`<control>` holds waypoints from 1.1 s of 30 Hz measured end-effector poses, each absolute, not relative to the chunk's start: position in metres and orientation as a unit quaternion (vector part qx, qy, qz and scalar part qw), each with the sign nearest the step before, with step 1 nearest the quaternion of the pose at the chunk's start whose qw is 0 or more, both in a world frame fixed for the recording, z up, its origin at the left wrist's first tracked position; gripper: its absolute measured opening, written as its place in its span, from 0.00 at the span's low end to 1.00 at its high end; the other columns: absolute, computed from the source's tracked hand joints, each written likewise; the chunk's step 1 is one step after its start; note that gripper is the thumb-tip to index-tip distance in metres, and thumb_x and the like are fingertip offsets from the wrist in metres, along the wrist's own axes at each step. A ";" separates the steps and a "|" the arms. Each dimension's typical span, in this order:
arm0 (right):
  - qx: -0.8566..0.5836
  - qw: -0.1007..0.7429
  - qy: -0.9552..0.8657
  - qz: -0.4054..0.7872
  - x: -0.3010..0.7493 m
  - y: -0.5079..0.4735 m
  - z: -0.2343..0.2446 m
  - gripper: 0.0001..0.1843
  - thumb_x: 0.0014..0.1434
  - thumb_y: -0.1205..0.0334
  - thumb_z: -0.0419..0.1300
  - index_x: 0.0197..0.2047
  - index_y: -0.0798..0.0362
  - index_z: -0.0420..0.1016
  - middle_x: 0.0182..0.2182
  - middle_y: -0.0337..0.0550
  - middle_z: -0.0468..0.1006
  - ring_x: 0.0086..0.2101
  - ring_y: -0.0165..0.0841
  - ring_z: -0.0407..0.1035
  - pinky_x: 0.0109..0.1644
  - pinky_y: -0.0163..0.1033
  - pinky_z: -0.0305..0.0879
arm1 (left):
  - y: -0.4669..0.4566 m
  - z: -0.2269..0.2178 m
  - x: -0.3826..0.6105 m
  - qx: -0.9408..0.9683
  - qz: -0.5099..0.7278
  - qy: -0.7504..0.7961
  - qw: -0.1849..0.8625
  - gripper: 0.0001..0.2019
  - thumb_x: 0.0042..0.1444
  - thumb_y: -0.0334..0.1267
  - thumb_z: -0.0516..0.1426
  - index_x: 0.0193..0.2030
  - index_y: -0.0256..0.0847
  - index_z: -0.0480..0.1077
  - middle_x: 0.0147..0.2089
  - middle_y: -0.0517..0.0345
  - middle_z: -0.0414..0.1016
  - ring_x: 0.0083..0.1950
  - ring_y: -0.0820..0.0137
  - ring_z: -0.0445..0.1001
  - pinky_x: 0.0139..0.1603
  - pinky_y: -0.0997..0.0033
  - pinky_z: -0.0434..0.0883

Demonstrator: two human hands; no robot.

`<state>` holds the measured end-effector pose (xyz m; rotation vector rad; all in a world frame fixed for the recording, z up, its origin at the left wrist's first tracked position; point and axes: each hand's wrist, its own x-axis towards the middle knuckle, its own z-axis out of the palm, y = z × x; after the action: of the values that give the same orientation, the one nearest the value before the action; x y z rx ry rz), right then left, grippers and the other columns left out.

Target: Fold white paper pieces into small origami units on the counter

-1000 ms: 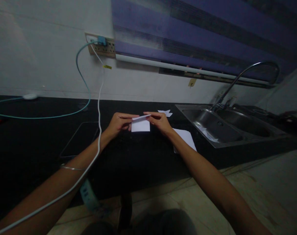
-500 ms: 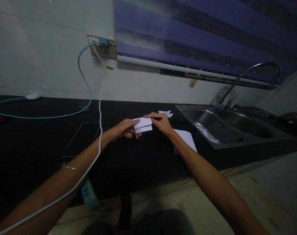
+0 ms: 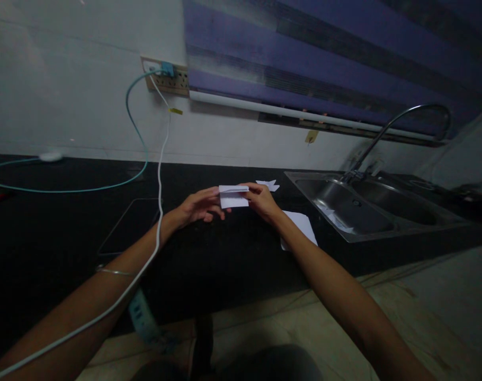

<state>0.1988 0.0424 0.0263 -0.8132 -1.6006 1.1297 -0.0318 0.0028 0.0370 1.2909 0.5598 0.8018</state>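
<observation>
A small folded piece of white paper [image 3: 233, 199] is held above the dark counter, its upper flap tilted so that a narrow gap shows along the top. My right hand [image 3: 260, 201] pinches it at its right edge, part of the fingers hidden behind it. At the left edge, my left hand [image 3: 203, 205] has its fingers apart around the paper's side; whether a fingertip touches it I cannot tell. Behind my right hand lies a pointed folded white paper [image 3: 268, 186]. White sheets [image 3: 302, 227] rest beside my right forearm.
A white cable [image 3: 160, 185] hangs from the wall socket [image 3: 177, 79] across my left forearm. Left of my hands lies a flat dark tablet-like object [image 3: 130, 227]. A steel double sink [image 3: 344, 233] with a tap [image 3: 378, 137] is on the right; white paper pieces lie in its near basin.
My left thumb has come off the paper's face and the left fingers have loosened. The paper has turned, its flap now tipped up, while my right hand keeps its hold.
</observation>
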 end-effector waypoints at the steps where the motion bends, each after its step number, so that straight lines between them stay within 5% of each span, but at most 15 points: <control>1: -0.340 0.490 -0.650 0.471 0.199 0.044 0.025 0.15 0.51 0.55 0.67 0.42 0.50 0.82 0.34 0.42 0.80 0.32 0.32 0.69 0.36 0.38 0.64 | 0.003 0.037 -0.032 0.580 0.371 0.253 0.680 0.26 0.60 0.50 0.55 0.60 0.36 0.63 0.41 0.43 0.78 0.33 0.64 0.80 0.17 0.79 0.62; 10: -0.327 0.489 -0.649 0.484 0.194 0.037 0.026 0.12 0.51 0.55 0.69 0.39 0.48 0.84 0.37 0.43 0.82 0.36 0.34 0.72 0.43 0.42 0.67 | 0.002 0.040 -0.027 0.628 0.483 0.367 0.487 0.18 0.53 0.38 0.63 0.51 0.40 0.71 0.34 0.55 0.77 0.25 0.74 0.73 0.14 0.81 0.59; 16: -0.315 0.489 -0.633 0.511 0.192 0.031 0.032 0.15 0.51 0.56 0.68 0.44 0.46 0.83 0.48 0.46 0.81 0.46 0.40 0.74 0.47 0.48 0.70 | 0.000 0.044 -0.027 0.606 0.537 0.382 0.446 0.10 0.51 0.34 0.63 0.40 0.36 0.79 0.25 0.57 0.74 0.17 0.80 0.61 0.13 0.79 0.52; 23: -0.305 0.490 -0.631 0.518 0.190 0.032 0.028 0.12 0.51 0.60 0.67 0.42 0.45 0.84 0.46 0.44 0.82 0.44 0.40 0.75 0.47 0.47 0.70 | 0.001 0.041 -0.027 0.613 0.558 0.374 0.415 0.03 0.47 0.31 0.61 0.28 0.36 0.78 0.17 0.63 0.66 0.15 0.81 0.60 0.14 0.79 0.52; 29: -0.289 0.510 -0.615 0.528 0.188 0.032 0.029 0.09 0.50 0.60 0.68 0.38 0.45 0.85 0.42 0.44 0.83 0.43 0.38 0.75 0.47 0.46 0.69 | 0.003 0.045 -0.025 0.568 0.535 0.325 0.535 0.21 0.58 0.50 0.57 0.52 0.39 0.70 0.26 0.58 0.74 0.19 0.75 0.71 0.13 0.80 0.52; 33: -0.300 0.509 -0.610 0.527 0.188 0.032 0.029 0.10 0.50 0.58 0.67 0.38 0.46 0.84 0.42 0.45 0.82 0.43 0.39 0.74 0.45 0.45 0.69 | 0.007 0.038 -0.022 0.592 0.428 0.369 0.575 0.25 0.62 0.59 0.51 0.43 0.35 0.70 0.26 0.51 0.75 0.20 0.72 0.74 0.12 0.80 0.53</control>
<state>0.1877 0.0324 0.0294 -0.7228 -1.4694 1.2704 -0.0217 0.0070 0.0381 1.3865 0.8634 1.0016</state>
